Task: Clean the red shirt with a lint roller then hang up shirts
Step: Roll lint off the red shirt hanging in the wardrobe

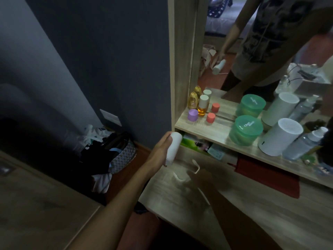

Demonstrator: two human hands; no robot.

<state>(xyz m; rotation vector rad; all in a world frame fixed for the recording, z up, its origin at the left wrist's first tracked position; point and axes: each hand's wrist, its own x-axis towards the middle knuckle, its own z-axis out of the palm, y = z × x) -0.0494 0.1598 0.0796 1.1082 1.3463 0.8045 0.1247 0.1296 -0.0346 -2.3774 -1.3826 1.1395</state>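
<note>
Fingers of left hand (159, 150): wrapped round a white lint roller (173, 148), held upright just left of the dresser edge, its top level with the underside of the shelf (201, 129)
Fingers of right hand (200, 179): blurred with motion, low over the near wooden surface (252, 204); cannot tell whether spread or curled. White strips (195, 167) lie by them, possibly peeled sheet or the roller's handle; too smeared to name

Task item: the red shirt is not clearly identified. A red cloth (266, 177) hangs off the front edge of the shelf, right of the hands; it may be the shirt, not certain. No hanger in view

Shelf contents, far to right: purple jar (192, 115), amber bottle (203, 105), two coral caps, green tub (246, 129), white cylinder (280, 136), clear bottles. Mirror (261, 42) behind repeats them and shows the roller in hand

Floor, left: heap of bags and clothes (108, 152) against the dark wall

Risks, judged:
- Roller top knocks the shelf underside if raised straight up
- Sticky sheet catches loose strips or the right fingers, wasting a layer
- Pulling the red cloth drags shelf bottles down, since its upper edge is tucked near them
- Poor light hides lint; patches missed
</note>
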